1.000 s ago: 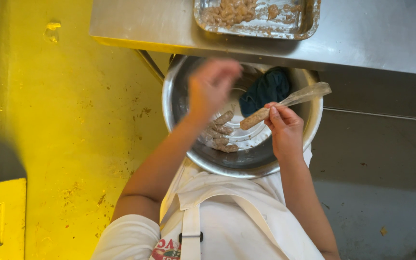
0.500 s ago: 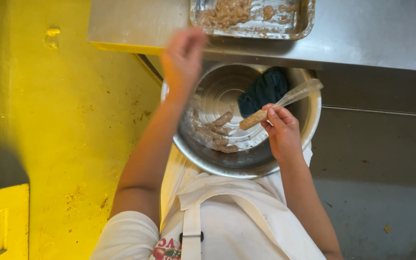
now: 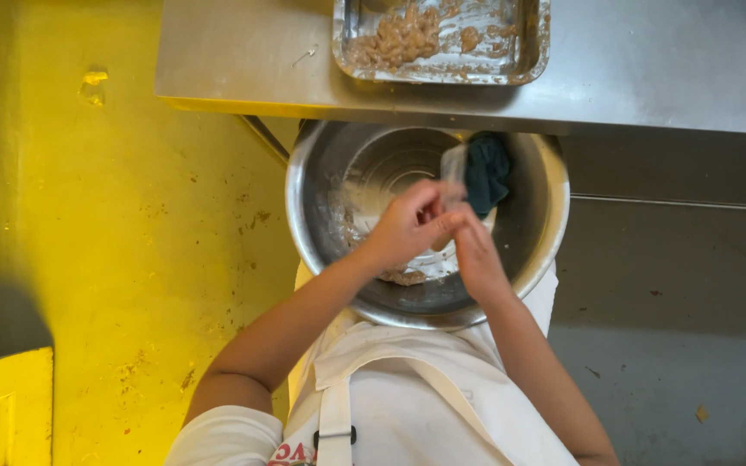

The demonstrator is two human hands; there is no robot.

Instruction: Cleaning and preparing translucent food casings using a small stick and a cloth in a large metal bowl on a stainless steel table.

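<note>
A large steel bowl (image 3: 297, 216) sits against my white apron (image 3: 407, 393), smeared inside with pale batter and a few brown pieces. My right hand (image 3: 479, 256) grips the handle of a spatula (image 3: 452, 164), whose pale blade points up over the bowl. My left hand (image 3: 406, 226) is closed over the same handle, pressed against the right hand's fingers. A dark blue cloth (image 3: 488, 173) lies in the bowl just right of the blade.
A steel table (image 3: 666, 60) runs across the top, its edge overlapping the bowl's far rim. On it stands a metal tray (image 3: 339, 43) with brown food remains. The floor is stained yellow (image 3: 131, 224) to the left and grey (image 3: 684, 345) to the right.
My left hand came down from the table edge into the bowl and met the right hand on the spatula. The spatula's blade swung from pointing right to pointing up.
</note>
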